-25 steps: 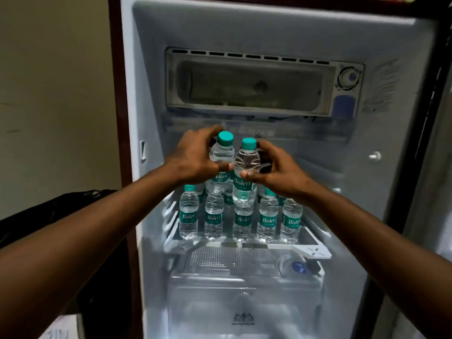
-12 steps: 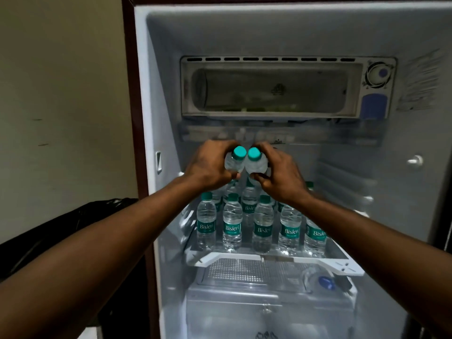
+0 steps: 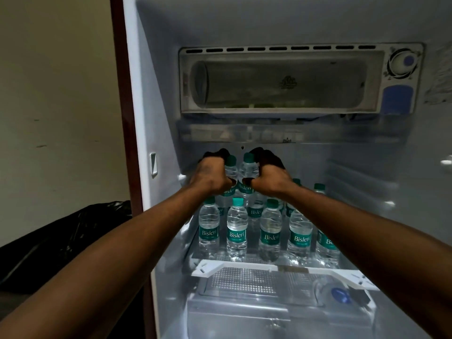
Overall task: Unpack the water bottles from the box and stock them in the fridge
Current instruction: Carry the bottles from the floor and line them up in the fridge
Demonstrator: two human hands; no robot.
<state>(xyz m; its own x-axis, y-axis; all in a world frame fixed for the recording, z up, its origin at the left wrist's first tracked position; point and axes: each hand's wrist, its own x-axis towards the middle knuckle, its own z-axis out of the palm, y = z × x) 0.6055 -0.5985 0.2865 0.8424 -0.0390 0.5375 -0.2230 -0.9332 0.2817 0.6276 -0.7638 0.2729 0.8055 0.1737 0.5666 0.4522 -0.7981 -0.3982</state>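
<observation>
Reaching deeper since a second before, left hand (image 3: 210, 176) and right hand (image 3: 270, 178) each gripped a green-capped clear plastic water bottle (image 3: 247, 176) over the fridge shelf (image 3: 244, 265), nearly placed.

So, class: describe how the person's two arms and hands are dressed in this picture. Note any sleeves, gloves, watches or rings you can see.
Both arms are bare from the frame edge to the wrist: no sleeves show. The left hand and right hand wear no gloves. No watch, band or bracelet shows on either wrist. No rings show on the backs of the hands, though the fingertips lie in deep shadow further inside the fridge, so they cannot be checked.
</observation>
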